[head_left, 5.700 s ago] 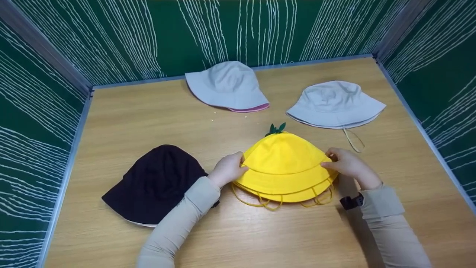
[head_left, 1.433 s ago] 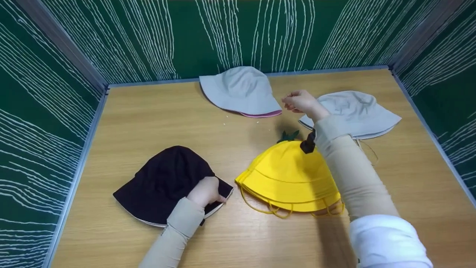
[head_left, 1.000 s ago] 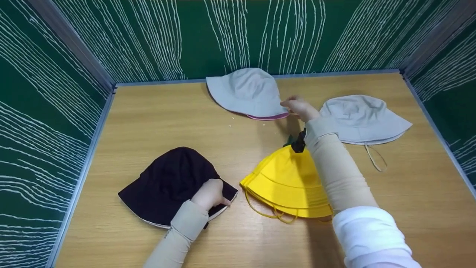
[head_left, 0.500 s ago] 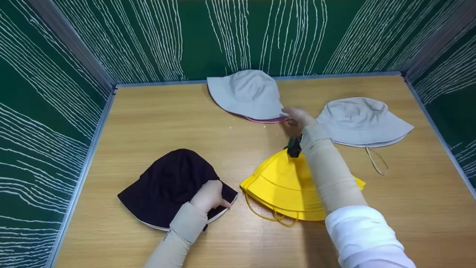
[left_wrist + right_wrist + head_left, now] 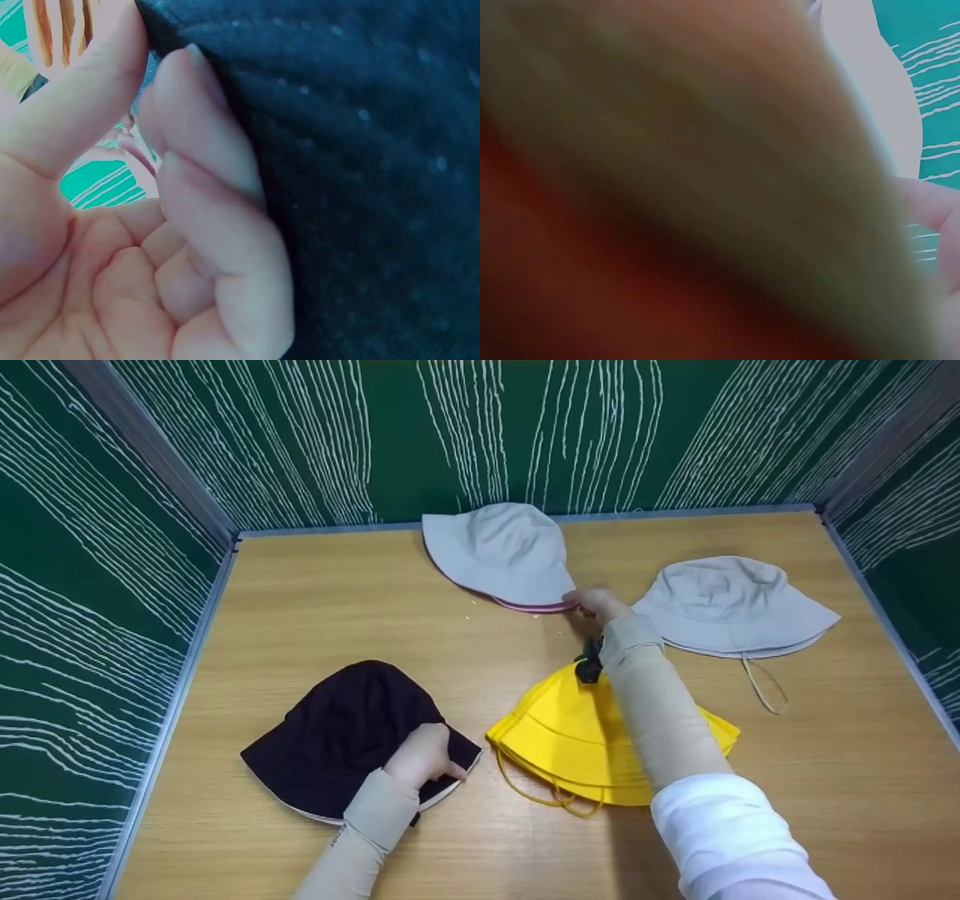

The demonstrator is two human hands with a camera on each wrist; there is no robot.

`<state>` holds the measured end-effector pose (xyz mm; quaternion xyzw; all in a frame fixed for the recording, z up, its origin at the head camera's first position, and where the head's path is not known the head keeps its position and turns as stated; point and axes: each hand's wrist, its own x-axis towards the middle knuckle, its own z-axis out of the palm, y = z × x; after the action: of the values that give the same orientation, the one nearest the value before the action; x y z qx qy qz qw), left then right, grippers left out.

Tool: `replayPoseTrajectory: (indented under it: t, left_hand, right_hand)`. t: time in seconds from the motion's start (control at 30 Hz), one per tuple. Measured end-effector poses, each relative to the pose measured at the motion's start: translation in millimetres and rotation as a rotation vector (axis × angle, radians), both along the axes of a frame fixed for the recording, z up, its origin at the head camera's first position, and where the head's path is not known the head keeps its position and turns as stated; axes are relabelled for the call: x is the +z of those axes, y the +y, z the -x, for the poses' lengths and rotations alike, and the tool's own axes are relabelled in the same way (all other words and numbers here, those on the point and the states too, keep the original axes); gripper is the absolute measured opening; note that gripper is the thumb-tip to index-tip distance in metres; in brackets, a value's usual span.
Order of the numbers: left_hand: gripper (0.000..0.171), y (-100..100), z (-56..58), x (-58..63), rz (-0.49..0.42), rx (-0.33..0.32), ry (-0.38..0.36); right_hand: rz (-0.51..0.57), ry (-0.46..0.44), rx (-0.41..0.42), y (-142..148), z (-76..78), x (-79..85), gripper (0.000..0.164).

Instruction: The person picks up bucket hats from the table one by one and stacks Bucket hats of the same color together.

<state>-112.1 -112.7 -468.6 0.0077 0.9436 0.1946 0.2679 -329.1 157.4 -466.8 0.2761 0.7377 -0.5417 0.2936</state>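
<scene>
At the lower left of the head view lies a dark bucket hat (image 5: 356, 735). My left hand (image 5: 421, 754) pinches the right side of its brim, thumb along the pale edge. The left wrist view shows curled fingers (image 5: 225, 247) against the dark fabric. At the back, a white bucket hat (image 5: 506, 544) with a pink underside has its right brim corner in the grip of my right hand (image 5: 596, 601). A finger meets that white brim (image 5: 889, 105) in the right wrist view, where a blurred yellowish shape hides most of the scene.
Stacked yellow hats (image 5: 566, 727) with looped cords lie under my right forearm, their green leaf ornament (image 5: 589, 649) partly hidden. Another white hat (image 5: 731, 607) with a thin cord lies at the right. Green walls (image 5: 600, 435) with white lines enclose the wooden table (image 5: 337, 607).
Both hands have left the yellow hats. The left moved to the dark hat's brim; the right reached over the yellow hats to the back white hat's corner, lowering slightly in the last second.
</scene>
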Motion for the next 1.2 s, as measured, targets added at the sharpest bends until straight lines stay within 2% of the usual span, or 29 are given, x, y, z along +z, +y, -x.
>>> replayPoseTrajectory:
  t: [0.17,0.27,0.37,0.43,0.53,0.63,0.7,0.8,0.93,1.1,1.2]
  left_hand:
    - [0.043,-0.9,-0.7,1.4,0.007,-0.006,0.001]
    - [0.045,-1.2,-1.7,2.0,0.021,-0.009,-0.004]
    - [0.045,-1.3,-3.3,2.0,0.030,-0.006,-0.004]
    - [0.044,-1.1,-3.7,1.8,0.034,0.001,-0.004]
    - [0.043,0.3,-3.5,2.4,0.024,0.006,-0.010]
    - [0.042,1.9,-2.8,3.1,0.003,0.005,-0.022]
    - [0.041,1.6,-2.1,3.6,-0.013,0.009,-0.027]
    - [0.040,-1.3,-0.8,4.5,-0.020,0.000,-0.029]
    - [0.038,-4.2,1.6,8.8,-0.022,-0.040,-0.066]
    - [0.040,-5.9,5.7,17.2,-0.040,-0.068,-0.141]
    - [0.039,-6.6,7.5,20.3,-0.086,-0.063,-0.120]
  right_hand:
    - [0.200,0.111,-0.144,-0.5,0.4,2.3,0.016]
    - [0.320,0.145,-0.232,-0.3,0.7,4.6,0.007]
    - [0.380,0.176,-0.229,0.5,-0.2,7.5,0.009]
    - [0.392,0.181,-0.201,1.4,-1.3,10.5,0.019]
    - [0.341,0.175,-0.151,3.6,-2.8,16.4,0.038]
    - [0.260,0.169,-0.130,5.2,-4.5,24.5,0.045]
    - [0.234,0.178,-0.125,5.4,-5.7,30.2,0.043]
    - [0.259,0.198,-0.133,4.6,-8.0,37.5,0.039]
    - [0.357,0.228,-0.186,8.2,-14.1,44.8,0.032]
    - [0.491,0.306,-0.256,11.9,-24.5,54.2,0.014]
    - [0.542,0.353,-0.269,14.4,-32.0,60.6,0.011]
